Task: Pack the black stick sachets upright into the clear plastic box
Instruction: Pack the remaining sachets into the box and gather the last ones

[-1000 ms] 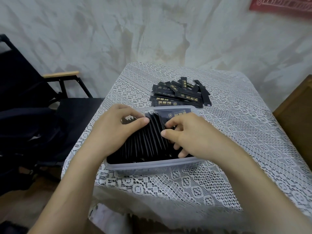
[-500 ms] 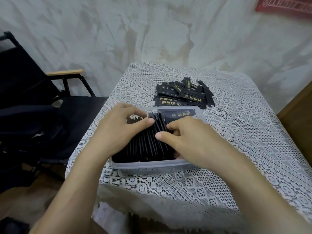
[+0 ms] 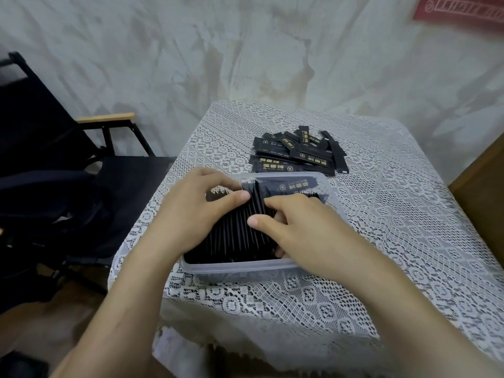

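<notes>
Right thumb has crept slightly nearer the left one across the sachets (image 3: 234,236), which stand on edge in a packed row inside the box (image 3: 240,267). At the row's 10 o'clock end the left hand (image 3: 191,211) curls over it, pinching sachets between thumb and fingers. From 3 o'clock the right hand (image 3: 308,230) grips the row, fingers tucked down, thumb across the tops. A loose pile (image 3: 297,154) lies on the table (image 3: 409,214) at the box's 1 o'clock.
</notes>
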`<state>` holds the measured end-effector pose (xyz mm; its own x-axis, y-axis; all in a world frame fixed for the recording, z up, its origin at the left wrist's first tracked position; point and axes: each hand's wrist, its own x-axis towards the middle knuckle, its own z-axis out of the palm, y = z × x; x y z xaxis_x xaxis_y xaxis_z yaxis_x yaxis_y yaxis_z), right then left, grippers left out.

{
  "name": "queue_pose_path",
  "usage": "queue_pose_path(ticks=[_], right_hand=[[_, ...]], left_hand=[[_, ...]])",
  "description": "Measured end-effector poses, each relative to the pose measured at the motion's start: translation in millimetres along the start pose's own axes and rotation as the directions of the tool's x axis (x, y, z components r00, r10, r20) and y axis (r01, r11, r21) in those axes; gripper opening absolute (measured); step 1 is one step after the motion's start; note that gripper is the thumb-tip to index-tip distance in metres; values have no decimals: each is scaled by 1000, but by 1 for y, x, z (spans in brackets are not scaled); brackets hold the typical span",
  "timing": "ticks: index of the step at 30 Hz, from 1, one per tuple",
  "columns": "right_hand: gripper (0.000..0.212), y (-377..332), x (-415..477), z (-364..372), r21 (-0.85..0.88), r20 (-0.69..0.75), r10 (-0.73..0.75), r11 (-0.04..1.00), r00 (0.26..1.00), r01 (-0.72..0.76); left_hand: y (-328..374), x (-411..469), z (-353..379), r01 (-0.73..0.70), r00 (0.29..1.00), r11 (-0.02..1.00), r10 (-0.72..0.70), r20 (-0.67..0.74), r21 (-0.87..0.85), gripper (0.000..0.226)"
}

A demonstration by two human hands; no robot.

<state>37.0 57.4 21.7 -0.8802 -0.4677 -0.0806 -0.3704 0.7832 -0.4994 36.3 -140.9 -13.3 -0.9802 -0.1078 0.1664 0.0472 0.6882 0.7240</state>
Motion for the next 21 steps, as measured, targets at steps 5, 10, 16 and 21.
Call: queue_pose_path(ticks=[5,10,16,21], right_hand=[[36,4,0,-1,-40,55,3,999,998,0],[24,6,2,1,95,-16,54,994,998,-53],[19,6,1,-1,115,13,32,993,999,-33],[31,10,-2,-5,106,83,2,994,997,-11]], left_hand=[[-4,1,-1,-64,998,996,64,-8,70,37],[-2,4,1,-156,988,976,157,4,151,54],[1,6,2,-198,980,951,192,47,239,68],[5,5,0,-241,970,928,239,42,285,68]])
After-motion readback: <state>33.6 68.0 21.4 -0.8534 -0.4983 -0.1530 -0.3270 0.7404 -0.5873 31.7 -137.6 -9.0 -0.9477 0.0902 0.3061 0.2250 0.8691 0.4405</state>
